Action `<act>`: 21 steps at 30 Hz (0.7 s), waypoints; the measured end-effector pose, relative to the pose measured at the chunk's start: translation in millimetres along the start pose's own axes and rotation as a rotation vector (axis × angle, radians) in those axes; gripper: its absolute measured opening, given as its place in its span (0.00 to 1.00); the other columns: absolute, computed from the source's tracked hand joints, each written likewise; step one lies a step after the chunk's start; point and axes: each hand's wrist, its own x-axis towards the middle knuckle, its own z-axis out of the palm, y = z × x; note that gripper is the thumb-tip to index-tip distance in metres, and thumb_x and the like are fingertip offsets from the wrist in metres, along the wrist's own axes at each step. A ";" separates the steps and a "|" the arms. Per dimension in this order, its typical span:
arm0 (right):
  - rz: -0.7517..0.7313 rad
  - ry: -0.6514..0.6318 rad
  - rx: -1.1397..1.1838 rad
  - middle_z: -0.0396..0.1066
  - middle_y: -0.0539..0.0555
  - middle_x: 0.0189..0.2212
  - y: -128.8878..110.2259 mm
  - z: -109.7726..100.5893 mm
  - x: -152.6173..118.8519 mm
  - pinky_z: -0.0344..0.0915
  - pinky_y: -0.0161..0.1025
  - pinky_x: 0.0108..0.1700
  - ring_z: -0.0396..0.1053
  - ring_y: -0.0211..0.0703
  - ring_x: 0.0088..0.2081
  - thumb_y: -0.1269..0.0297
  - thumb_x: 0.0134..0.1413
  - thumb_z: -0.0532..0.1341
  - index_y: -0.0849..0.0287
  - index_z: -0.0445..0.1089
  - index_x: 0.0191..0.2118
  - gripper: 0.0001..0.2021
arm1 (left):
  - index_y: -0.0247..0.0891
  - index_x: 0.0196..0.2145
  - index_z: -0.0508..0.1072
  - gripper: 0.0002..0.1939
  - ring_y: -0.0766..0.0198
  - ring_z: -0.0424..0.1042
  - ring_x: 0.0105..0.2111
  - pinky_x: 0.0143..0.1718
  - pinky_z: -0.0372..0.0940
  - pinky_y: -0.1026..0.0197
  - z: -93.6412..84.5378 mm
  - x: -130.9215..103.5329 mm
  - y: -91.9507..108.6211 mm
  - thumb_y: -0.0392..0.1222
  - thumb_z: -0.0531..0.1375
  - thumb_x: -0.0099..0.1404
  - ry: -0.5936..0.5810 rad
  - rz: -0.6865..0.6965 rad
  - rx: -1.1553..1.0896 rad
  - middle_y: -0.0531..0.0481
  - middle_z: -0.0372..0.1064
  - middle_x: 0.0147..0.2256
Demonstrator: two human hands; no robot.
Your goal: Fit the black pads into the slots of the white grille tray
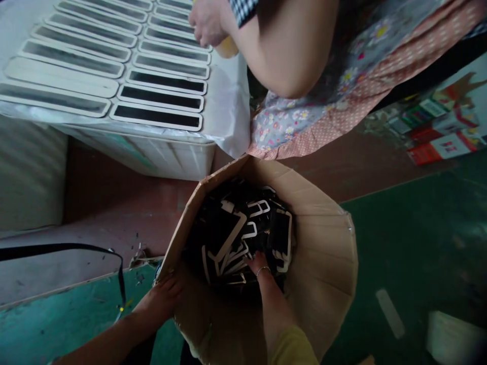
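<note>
A large round cardboard bin [323, 223] stands open in front of me. My left hand [167, 291] is at its left rim, fingers hooked over the edge and closed on the cardboard. My right hand [258, 262], with a thin bracelet at the wrist, reaches deep inside. Its fingers are bent in among the pieces there; what they pinch is too dark and small to make out. Under and around them lies a jumbled heap of black panels with pale borders [281, 232] and pale frame-like strips [230, 235], at many angles.
Beyond the bin, a cloth-covered table [228, 96] bears two columns of long black panels with white borders [160, 96]. A co-worker's hand [209, 23] is over it; their flowered apron [289, 119] hangs beside the bin. Red printed boxes [441, 149] lie right; a black strap [57, 248] hangs left.
</note>
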 end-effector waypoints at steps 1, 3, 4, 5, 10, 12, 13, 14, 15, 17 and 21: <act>0.016 -0.007 -0.007 0.60 0.72 0.53 -1.1 1.3 4.2 0.55 0.45 0.56 0.59 0.57 0.56 0.46 0.48 0.59 0.71 0.63 0.54 0.34 | 0.44 0.52 0.69 0.18 0.50 0.60 0.54 0.56 0.54 0.44 -2.6 1.0 1.7 0.40 0.55 0.64 -0.006 -0.017 -0.007 0.44 0.62 0.55; 0.036 -0.025 -0.018 0.61 0.73 0.53 -3.6 1.4 10.1 0.55 0.51 0.55 0.59 0.61 0.55 0.42 0.48 0.57 0.69 0.68 0.49 0.33 | 0.43 0.53 0.68 0.19 0.48 0.59 0.55 0.56 0.54 0.43 -9.4 2.7 5.8 0.37 0.55 0.63 -0.027 -0.054 -0.018 0.44 0.62 0.55; 0.039 -0.038 -0.016 0.62 0.72 0.52 -5.3 0.6 12.5 0.55 0.52 0.54 0.60 0.61 0.55 0.41 0.48 0.56 0.67 0.70 0.46 0.32 | 0.43 0.53 0.68 0.20 0.48 0.58 0.55 0.57 0.54 0.42 -12.7 3.4 7.7 0.35 0.55 0.63 -0.040 -0.070 -0.021 0.44 0.62 0.55; 0.038 -0.055 -0.007 0.63 0.72 0.51 -7.5 -0.4 14.8 0.56 0.52 0.54 0.61 0.61 0.54 0.40 0.49 0.54 0.66 0.72 0.44 0.31 | 0.42 0.52 0.69 0.20 0.47 0.58 0.55 0.57 0.54 0.42 -15.5 3.7 9.2 0.33 0.55 0.62 -0.050 -0.080 -0.023 0.43 0.62 0.55; 0.017 -0.186 0.113 0.74 0.68 0.39 -22.2 -0.7 23.7 0.64 0.45 0.46 0.70 0.57 0.45 0.40 0.46 0.57 0.65 0.76 0.33 0.29 | 0.41 0.53 0.68 0.21 0.46 0.57 0.55 0.57 0.53 0.41 -19.5 3.8 10.2 0.31 0.54 0.62 -0.060 -0.072 -0.053 0.43 0.61 0.56; 0.012 -0.220 0.178 0.75 0.64 0.35 -26.2 1.9 24.8 0.65 0.42 0.43 0.73 0.54 0.41 0.42 0.42 0.61 0.64 0.75 0.33 0.25 | 0.41 0.53 0.68 0.21 0.46 0.58 0.55 0.56 0.54 0.41 -18.2 4.2 9.2 0.32 0.54 0.62 -0.071 -0.076 -0.058 0.43 0.62 0.55; 0.008 -0.224 0.210 0.76 0.62 0.34 -27.3 3.4 24.8 0.66 0.40 0.42 0.73 0.52 0.40 0.43 0.42 0.62 0.63 0.75 0.34 0.24 | 0.41 0.52 0.68 0.20 0.46 0.59 0.55 0.56 0.54 0.41 -17.4 4.6 8.7 0.33 0.54 0.63 -0.076 -0.079 -0.057 0.43 0.62 0.55; 0.002 -0.220 0.241 0.76 0.61 0.34 -27.8 4.8 24.6 0.66 0.39 0.41 0.73 0.51 0.40 0.45 0.41 0.63 0.62 0.75 0.35 0.24 | 0.41 0.52 0.69 0.20 0.45 0.59 0.54 0.56 0.54 0.41 -16.7 5.0 8.4 0.33 0.54 0.63 -0.079 -0.079 -0.057 0.43 0.62 0.55; -0.006 -0.211 0.270 0.76 0.60 0.35 -28.0 6.3 24.0 0.66 0.39 0.41 0.73 0.49 0.40 0.46 0.41 0.63 0.62 0.74 0.37 0.23 | 0.41 0.52 0.69 0.20 0.45 0.59 0.54 0.56 0.54 0.41 -16.1 5.5 8.3 0.34 0.54 0.63 -0.080 -0.078 -0.056 0.43 0.62 0.55; -0.025 -0.187 0.321 0.76 0.58 0.38 -28.3 9.2 21.7 0.66 0.38 0.43 0.72 0.48 0.42 0.49 0.40 0.65 0.61 0.72 0.41 0.24 | 0.41 0.53 0.68 0.20 0.45 0.59 0.54 0.56 0.54 0.40 -14.9 6.1 8.3 0.33 0.54 0.63 -0.078 -0.074 -0.051 0.44 0.61 0.56; -0.047 -0.121 0.384 0.73 0.58 0.45 -33.2 14.9 13.6 0.63 0.39 0.49 0.69 0.49 0.47 0.55 0.36 0.69 0.60 0.65 0.52 0.33 | 0.42 0.52 0.69 0.21 0.45 0.59 0.53 0.55 0.55 0.41 -11.3 6.4 8.8 0.31 0.53 0.62 -0.050 -0.069 -0.031 0.44 0.62 0.55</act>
